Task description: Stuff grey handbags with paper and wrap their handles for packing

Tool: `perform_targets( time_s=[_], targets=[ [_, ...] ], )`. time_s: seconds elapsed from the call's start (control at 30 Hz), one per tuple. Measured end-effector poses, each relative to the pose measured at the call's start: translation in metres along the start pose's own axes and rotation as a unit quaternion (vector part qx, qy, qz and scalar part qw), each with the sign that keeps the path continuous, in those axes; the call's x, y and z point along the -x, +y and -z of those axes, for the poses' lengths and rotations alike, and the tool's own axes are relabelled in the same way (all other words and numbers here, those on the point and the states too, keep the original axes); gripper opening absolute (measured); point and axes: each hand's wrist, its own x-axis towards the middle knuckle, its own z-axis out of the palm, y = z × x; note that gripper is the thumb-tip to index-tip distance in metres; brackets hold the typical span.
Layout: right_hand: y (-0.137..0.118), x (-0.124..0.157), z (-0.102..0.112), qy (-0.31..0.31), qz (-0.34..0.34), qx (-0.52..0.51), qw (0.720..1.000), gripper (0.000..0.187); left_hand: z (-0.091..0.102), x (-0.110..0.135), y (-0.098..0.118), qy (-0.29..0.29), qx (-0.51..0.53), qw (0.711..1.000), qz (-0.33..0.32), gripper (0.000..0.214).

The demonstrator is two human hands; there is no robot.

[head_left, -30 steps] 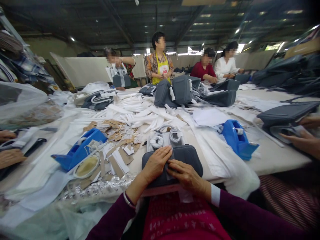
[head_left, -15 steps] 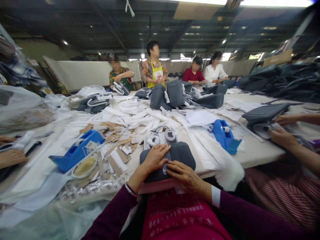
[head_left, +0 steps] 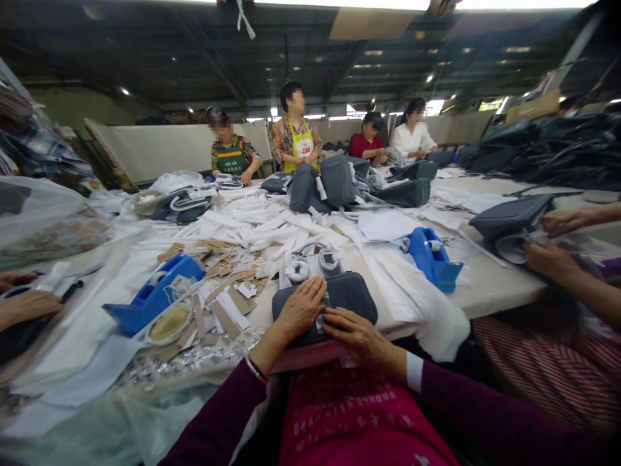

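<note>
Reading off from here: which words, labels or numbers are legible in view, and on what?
Green apron: chest lettering, perhaps "OIRLUN", blurred and uncertain.
Yellow apron: red-and-white badge, too small to read.
Brown tags: any print too small to read.
Nothing else is legible.

Plum long sleeves (head_left: 485,414) run down both arms over a red top (head_left: 359,414) printed with pale lettering. A white cuff (head_left: 414,371) edges the right sleeve, and a thin silver bracelet (head_left: 252,367) sits just beyond the left sleeve (head_left: 213,421).
</note>
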Motion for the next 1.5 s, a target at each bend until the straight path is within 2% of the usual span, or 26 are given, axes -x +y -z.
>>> perform_targets(
  time_s=[0.17,0.3,0.4,0.47,0.6,0.7,0.8,1.07,1.5],
  targets=[
    [-0.001,0.003,0.002,-0.002,-0.006,-0.009,1.0,0.05,0.009,0.013,0.002,0.0,0.033,0.999,-0.032,0.047],
    [-0.005,0.008,0.012,-0.027,-0.027,-0.042,0.998,0.052,0.014,0.019,0.004,-0.004,0.057,0.997,-0.05,0.047],
    [-0.012,0.024,0.014,-0.044,-0.034,-0.06,0.997,0.069,0.013,0.02,0.004,-0.001,0.06,0.997,-0.053,0.051],
    [-0.018,0.04,0.006,-0.04,-0.046,-0.034,0.998,0.075,0.012,0.019,0.004,0.001,0.063,0.996,-0.058,0.053],
    [-0.024,0.062,-0.016,0.027,-0.081,0.049,0.995,0.053,0.01,0.019,0.003,0.001,0.068,0.996,-0.059,0.053],
    [-0.026,0.052,-0.023,0.092,-0.073,0.052,0.992,0.034,0.01,0.019,0.003,-0.004,0.07,0.996,-0.053,0.053],
    [-0.031,0.033,-0.021,0.115,-0.058,0.009,0.992,0.022,0.01,0.019,0.003,-0.01,0.077,0.996,-0.052,0.055],
    [-0.054,0.011,-0.015,0.149,-0.08,-0.021,0.985,0.024,0.012,0.017,0.003,-0.011,0.092,0.994,-0.052,0.059],
    [-0.07,0.002,-0.007,0.119,-0.086,-0.033,0.989,0.026,0.011,0.015,0.005,-0.024,0.081,0.996,-0.032,0.06]
  ],
)
